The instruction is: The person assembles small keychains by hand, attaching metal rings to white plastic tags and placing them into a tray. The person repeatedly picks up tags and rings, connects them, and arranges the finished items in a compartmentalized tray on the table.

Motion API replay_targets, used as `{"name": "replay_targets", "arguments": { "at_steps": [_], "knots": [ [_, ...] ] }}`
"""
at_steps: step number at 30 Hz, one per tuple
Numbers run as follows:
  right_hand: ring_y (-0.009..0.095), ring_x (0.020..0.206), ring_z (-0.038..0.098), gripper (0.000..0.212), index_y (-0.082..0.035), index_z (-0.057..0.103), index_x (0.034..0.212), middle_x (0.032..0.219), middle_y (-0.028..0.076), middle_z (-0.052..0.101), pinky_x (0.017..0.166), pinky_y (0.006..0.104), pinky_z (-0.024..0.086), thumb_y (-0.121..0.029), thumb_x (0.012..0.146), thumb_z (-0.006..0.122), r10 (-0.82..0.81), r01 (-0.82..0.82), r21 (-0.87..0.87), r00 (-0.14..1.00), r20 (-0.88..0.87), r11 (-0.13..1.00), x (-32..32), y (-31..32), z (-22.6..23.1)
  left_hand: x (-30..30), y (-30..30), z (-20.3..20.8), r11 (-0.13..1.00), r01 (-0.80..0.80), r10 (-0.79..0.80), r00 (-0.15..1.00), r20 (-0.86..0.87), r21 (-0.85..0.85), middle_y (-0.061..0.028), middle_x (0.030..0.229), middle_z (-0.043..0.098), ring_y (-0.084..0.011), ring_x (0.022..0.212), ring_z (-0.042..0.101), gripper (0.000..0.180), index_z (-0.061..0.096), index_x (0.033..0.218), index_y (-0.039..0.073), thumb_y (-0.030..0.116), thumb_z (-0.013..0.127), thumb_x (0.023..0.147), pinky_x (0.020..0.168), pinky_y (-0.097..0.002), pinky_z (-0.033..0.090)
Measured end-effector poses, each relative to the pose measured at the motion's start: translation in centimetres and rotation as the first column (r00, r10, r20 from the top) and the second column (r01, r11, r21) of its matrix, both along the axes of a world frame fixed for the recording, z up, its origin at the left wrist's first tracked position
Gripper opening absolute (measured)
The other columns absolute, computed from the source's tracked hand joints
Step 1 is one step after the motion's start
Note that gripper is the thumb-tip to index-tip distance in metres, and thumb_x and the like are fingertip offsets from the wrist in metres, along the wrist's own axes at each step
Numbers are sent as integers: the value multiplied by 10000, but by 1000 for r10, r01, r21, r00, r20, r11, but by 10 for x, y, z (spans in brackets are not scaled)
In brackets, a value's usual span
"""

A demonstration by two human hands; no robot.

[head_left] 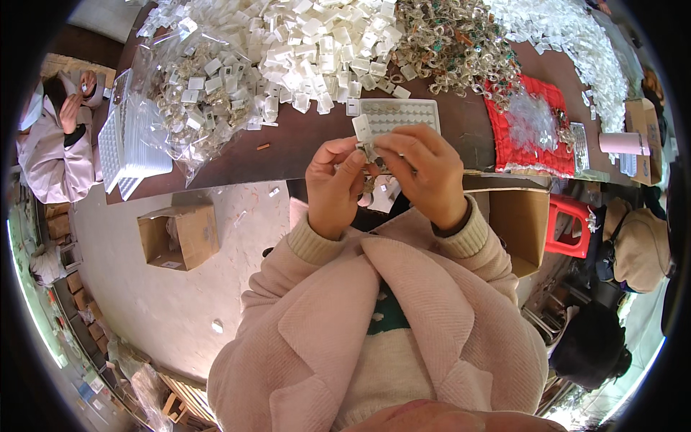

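Over the table's near edge, both of my hands meet at a small white plastic card [362, 128]. My left hand [335, 186] is closed, its thumb and forefinger pinching the card's lower end. The fingers of my right hand [430, 173] are pressed together at the same end, on a small shiny piece that they mostly hide. Just beyond my hands lies a white tray [427, 108] with rows of small slots. Behind it spreads a heap of white plastic cards [317, 47], beside a pile of clear and coloured rings [457, 43].
A clear bag [205, 93] of cards and small pieces lies left, beside stacked clear trays [137, 147]. At right are a red cloth [507, 137] and a pink roll [623, 142]. Cardboard boxes [187, 234] and a red stool [565, 227] stand below. Another person [68, 144] sits at far left.
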State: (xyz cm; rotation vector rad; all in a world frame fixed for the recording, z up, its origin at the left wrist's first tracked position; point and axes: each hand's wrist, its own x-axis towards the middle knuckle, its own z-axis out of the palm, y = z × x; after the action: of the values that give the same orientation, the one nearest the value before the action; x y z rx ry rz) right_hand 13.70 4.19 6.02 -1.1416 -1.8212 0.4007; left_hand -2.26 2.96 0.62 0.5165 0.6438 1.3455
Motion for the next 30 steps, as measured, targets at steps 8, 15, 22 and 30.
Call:
{"name": "replay_targets", "arguments": {
  "at_steps": [8, 15, 22, 30],
  "knots": [
    [261, 781, 683, 246, -46, 718, 1022, 925, 95, 686, 664, 338, 556, 22, 786, 717, -23, 23, -31, 999, 22, 999, -8, -10, 7, -2, -5, 10, 999, 28, -30, 999, -39, -35, -94, 849, 689, -59, 583, 585, 164, 624, 1133, 11, 66, 637, 978, 423, -164, 364],
    [254, 807, 693, 290, -65, 709, 1019, 967, 70, 713, 719, 350, 555, -14, 735, 685, -17, 3, 197, 998, 68, 980, -7, -3, -2, -6, -4, 6, 983, 181, -176, 979, 101, -42, -54, 961, 701, -51, 649, 594, 157, 630, 1140, 34, 110, 587, 1010, 438, -143, 335],
    [259, 814, 696, 354, -68, 703, 1082, 930, 64, 724, 727, 357, 547, -14, 734, 673, -6, -33, 214, 984, 178, 976, -12, -5, -10, -3, -1, 7, 973, 127, -116, 991, 68, -194, -79, 812, 678, -53, 532, 537, 122, 634, 1100, 45, 107, 615, 997, 411, -174, 351],
    [292, 851, 669, 272, -71, 713, 1118, 942, 95, 691, 713, 376, 533, -11, 858, 663, -274, 283, -35, 948, 163, 958, 10, 29, -36, -3, 6, -2, 980, 33, -18, 997, 77, -198, -115, 945, 720, -61, 607, 590, 117, 636, 1085, 30, 92, 628, 986, 422, -165, 343]
  ]
}}
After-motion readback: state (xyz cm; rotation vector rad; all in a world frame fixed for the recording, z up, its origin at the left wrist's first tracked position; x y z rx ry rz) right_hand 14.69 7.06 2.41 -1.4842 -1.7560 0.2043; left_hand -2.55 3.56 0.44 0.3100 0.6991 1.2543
